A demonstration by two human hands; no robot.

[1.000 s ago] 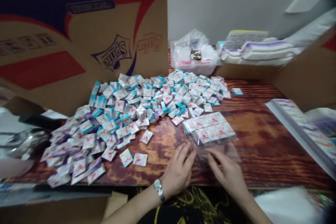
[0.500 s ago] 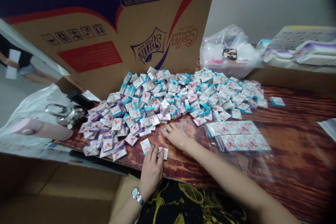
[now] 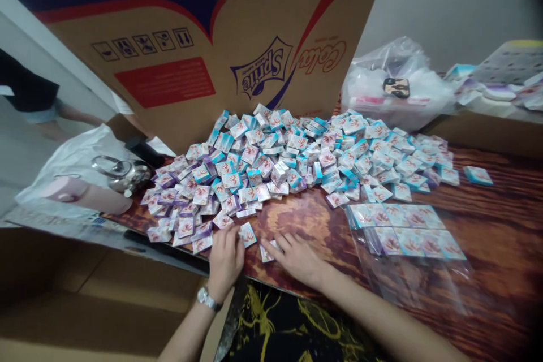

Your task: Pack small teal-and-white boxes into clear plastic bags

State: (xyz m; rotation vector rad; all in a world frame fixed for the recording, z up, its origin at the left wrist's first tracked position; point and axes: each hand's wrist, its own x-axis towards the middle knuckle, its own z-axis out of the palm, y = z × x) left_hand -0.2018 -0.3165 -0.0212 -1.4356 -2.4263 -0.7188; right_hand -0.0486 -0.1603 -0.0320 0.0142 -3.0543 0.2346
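A wide heap of small white boxes with blue or purple sides and a red hand print (image 3: 271, 164) spreads over the table. My left hand (image 3: 227, 257), with a silver watch on its wrist, reaches to the heap's near edge. Its bent fingers rest at the boxes there, the tips partly hidden. One loose box (image 3: 248, 235) lies just right of it. My right hand (image 3: 297, 258) lies with fingers outstretched, their tips on another small box (image 3: 268, 251). Farther right, a clear plastic bag (image 3: 419, 283) holds two rows of these boxes (image 3: 407, 229).
A large printed carton (image 3: 169, 79) stands behind the heap. At left are a pink bottle (image 3: 89, 195), a shiny metal object (image 3: 127, 175) and an open carton (image 3: 123, 288). A filled plastic bag (image 3: 394, 90) sits at the back right. Another person (image 3: 29, 90) is at far left.
My left hand has moved left, off the loose boxes to the heap's edge. My right hand has come back toward me onto a loose box. The view has shifted slightly left.
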